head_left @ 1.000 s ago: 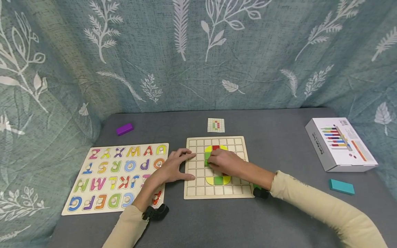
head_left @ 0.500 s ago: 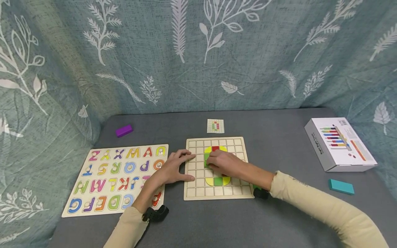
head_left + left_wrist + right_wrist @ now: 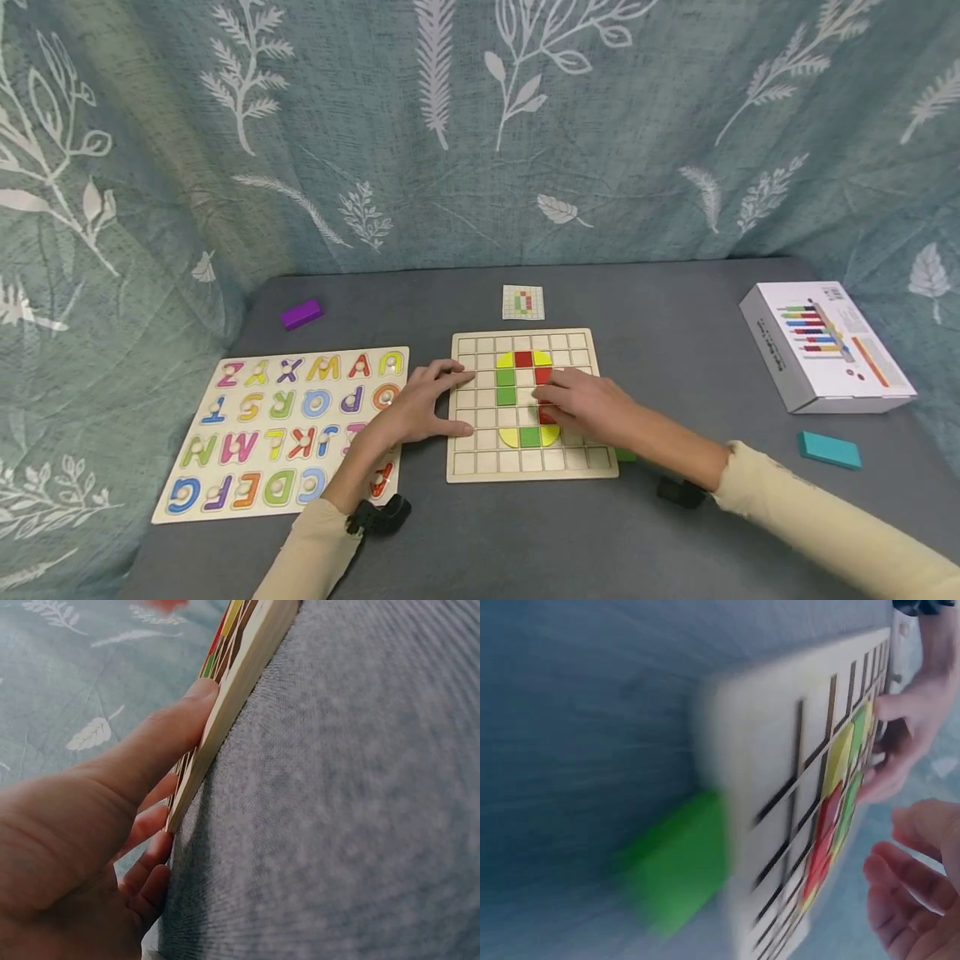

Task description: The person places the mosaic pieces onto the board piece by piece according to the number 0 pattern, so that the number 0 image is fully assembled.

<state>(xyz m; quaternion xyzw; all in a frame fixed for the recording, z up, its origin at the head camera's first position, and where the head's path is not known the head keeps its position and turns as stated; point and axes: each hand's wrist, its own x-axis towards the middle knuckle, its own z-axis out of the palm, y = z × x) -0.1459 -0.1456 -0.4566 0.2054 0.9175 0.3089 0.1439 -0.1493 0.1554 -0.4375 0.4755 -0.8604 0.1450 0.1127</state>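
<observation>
A square wooden grid board (image 3: 465, 465) lies on the table with a ring of flat tiles set in its cells. Green tiles (image 3: 506, 396) stand in the ring's left column, red tiles (image 3: 542, 377) on its right, and yellow rounded corner tiles (image 3: 509, 437) at its corners. My left hand (image 3: 417, 406) rests at the board's left edge, thumb and fingers spread; in the left wrist view its thumb (image 3: 161, 731) lies against the wooden rim. Over the right column hovers my right hand (image 3: 592, 404), partly covering red tiles. In the right wrist view its fingers (image 3: 896, 892) are loosely bent, with nothing between them.
A green block (image 3: 679, 859) lies at the board's right edge. Behind the board is a pattern card (image 3: 522, 302). An alphabet peg puzzle (image 3: 247, 500) is at left, with a purple block (image 3: 302, 314) behind it. A white box (image 3: 832, 350) and teal block (image 3: 829, 450) stand at right.
My right hand has let go at the green column and drawn back to the right, uncovering two green tiles and part of the red column. My left hand has stayed in place.
</observation>
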